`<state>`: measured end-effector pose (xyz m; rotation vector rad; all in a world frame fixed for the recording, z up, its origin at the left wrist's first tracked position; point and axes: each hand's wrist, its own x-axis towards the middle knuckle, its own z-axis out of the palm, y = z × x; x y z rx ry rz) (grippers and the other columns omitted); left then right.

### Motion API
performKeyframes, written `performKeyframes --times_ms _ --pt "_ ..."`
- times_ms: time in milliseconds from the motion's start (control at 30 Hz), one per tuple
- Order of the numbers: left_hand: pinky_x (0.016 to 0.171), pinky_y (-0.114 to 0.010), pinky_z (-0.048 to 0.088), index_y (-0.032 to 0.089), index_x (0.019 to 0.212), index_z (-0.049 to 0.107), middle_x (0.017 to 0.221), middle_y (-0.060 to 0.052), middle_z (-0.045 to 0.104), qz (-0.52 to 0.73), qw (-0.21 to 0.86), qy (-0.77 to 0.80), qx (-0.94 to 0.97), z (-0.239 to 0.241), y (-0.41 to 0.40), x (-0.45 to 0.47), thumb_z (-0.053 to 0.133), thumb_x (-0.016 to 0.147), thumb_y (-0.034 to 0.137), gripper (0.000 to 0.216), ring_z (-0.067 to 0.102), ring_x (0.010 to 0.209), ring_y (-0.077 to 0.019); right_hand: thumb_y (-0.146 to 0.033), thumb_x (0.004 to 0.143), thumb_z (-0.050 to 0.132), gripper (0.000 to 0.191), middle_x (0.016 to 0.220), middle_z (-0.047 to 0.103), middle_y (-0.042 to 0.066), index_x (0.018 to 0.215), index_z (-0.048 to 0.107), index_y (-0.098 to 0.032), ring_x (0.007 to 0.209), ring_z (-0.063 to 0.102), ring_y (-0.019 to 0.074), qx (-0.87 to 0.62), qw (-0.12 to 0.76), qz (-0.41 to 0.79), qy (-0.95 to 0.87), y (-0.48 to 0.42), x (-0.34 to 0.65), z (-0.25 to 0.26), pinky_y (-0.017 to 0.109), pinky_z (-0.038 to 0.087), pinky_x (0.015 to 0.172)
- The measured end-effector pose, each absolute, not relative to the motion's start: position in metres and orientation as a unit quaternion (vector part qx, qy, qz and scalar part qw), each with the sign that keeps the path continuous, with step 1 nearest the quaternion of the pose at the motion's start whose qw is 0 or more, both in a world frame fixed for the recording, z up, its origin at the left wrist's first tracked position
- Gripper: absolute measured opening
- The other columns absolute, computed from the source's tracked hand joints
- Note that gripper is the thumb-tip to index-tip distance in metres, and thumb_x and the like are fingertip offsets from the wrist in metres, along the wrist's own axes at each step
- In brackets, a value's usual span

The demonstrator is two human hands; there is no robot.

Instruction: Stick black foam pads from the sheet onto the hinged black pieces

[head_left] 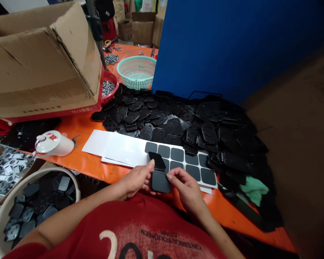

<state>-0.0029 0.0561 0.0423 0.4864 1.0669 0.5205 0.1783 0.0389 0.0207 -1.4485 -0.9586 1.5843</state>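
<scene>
My left hand [137, 179] and my right hand [185, 187] meet at the table's near edge. Together they pinch a dark grey rounded square pad [160, 181], with a black plastic piece [157, 160] standing just above it under my left thumb. Right behind my hands lies a white backing sheet [118, 149] that carries several dark grey pads [178, 155] in rows. A big heap of black plastic pieces [178, 118] covers the orange table [78, 126] beyond the sheet.
A large cardboard box [40, 61] stands at the left, with a red bowl of metal screws [108, 87] and a green basket [136, 71] behind. A white teapot [52, 143] lies near a beige basin of grey pieces [29, 205]. A blue panel [232, 46] rises at the right. A green cloth [253, 189] lies at the right.
</scene>
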Motion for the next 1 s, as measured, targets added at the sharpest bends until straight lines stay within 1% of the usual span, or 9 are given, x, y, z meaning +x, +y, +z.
performKeyframes --times_ms 233,433,500,567,667,733,833,1000 --pt "0.053 -0.03 0.053 0.015 0.09 0.053 0.061 -0.001 0.059 0.247 0.803 0.499 0.21 0.0423 0.0568 -0.0025 0.061 0.062 0.079 0.07 0.066 0.052 -0.0196 -0.047 0.074 0.072 0.031 0.069 0.053 -0.002 0.073 0.059 -0.019 0.066 0.044 0.0131 -0.566 0.387 0.617 -0.387 0.0387 0.1776 0.0187 0.024 0.038 0.061" --pt "0.054 -0.031 0.052 0.014 0.088 0.055 0.065 -0.004 0.062 0.255 0.808 0.49 0.204 0.0414 0.0561 -0.0026 0.058 0.069 0.075 0.064 0.064 0.052 -0.0179 -0.048 0.075 0.07 0.031 0.069 0.052 -0.002 0.073 0.058 -0.02 0.065 0.045 0.0138 -0.573 0.383 0.602 -0.403 0.0372 0.1766 0.0216 0.025 0.038 0.061" --pt "0.057 -0.032 0.053 0.014 0.085 0.056 0.066 -0.004 0.062 0.265 0.807 0.489 0.197 0.0414 0.056 -0.0022 0.06 0.072 0.068 0.056 0.062 0.053 -0.0164 -0.049 0.076 0.069 0.031 0.069 0.053 -0.001 0.073 0.058 -0.02 0.065 0.046 0.0145 -0.577 0.377 0.592 -0.417 0.037 0.1766 0.0215 0.025 0.038 0.06" --pt "0.058 -0.032 0.054 0.014 0.084 0.058 0.067 -0.004 0.061 0.276 0.807 0.486 0.192 0.0418 0.056 -0.0018 0.064 0.074 0.057 0.045 0.06 0.056 -0.0153 -0.049 0.077 0.068 0.031 0.069 0.053 -0.001 0.073 0.059 -0.02 0.066 0.046 0.0152 -0.578 0.374 0.582 -0.433 0.0367 0.1769 0.0199 0.026 0.039 0.06" --pt "0.058 -0.031 0.053 0.013 0.082 0.06 0.07 -0.004 0.061 0.284 0.806 0.482 0.191 0.043 0.056 -0.0015 0.068 0.07 0.035 0.026 0.059 0.06 -0.0146 -0.048 0.079 0.067 0.029 0.07 0.054 0.0 0.075 0.059 -0.02 0.067 0.047 0.0156 -0.575 0.376 0.573 -0.446 0.0357 0.1777 0.0159 0.026 0.039 0.061" --pt "0.059 -0.03 0.053 0.013 0.081 0.061 0.071 -0.003 0.061 0.282 0.807 0.483 0.19 0.0441 0.0558 -0.0014 0.066 0.067 0.025 0.019 0.058 0.061 -0.0141 -0.047 0.08 0.066 0.028 0.071 0.054 0.0 0.076 0.059 -0.02 0.066 0.047 0.0153 -0.573 0.379 0.569 -0.452 0.0349 0.1781 0.0143 0.026 0.039 0.061" --pt "0.06 -0.03 0.053 0.012 0.084 0.063 0.071 -0.003 0.061 0.283 0.81 0.477 0.191 0.0452 0.055 -0.001 0.063 0.065 0.022 0.021 0.058 0.061 -0.0137 -0.046 0.082 0.065 0.026 0.071 0.054 0.0 0.077 0.059 -0.021 0.066 0.047 0.0154 -0.574 0.378 0.557 -0.466 0.0343 0.1776 0.0153 0.026 0.04 0.06" --pt "0.061 -0.029 0.052 0.012 0.088 0.064 0.068 -0.001 0.061 0.303 0.803 0.47 0.208 0.0422 0.0524 0.0012 0.069 0.066 0.026 0.027 0.057 0.059 -0.0127 -0.045 0.085 0.061 0.025 0.067 0.055 0.0 0.076 0.058 -0.021 0.06 0.047 0.0149 -0.592 0.363 0.509 -0.508 0.0349 0.1758 0.0209 0.026 0.037 0.054"
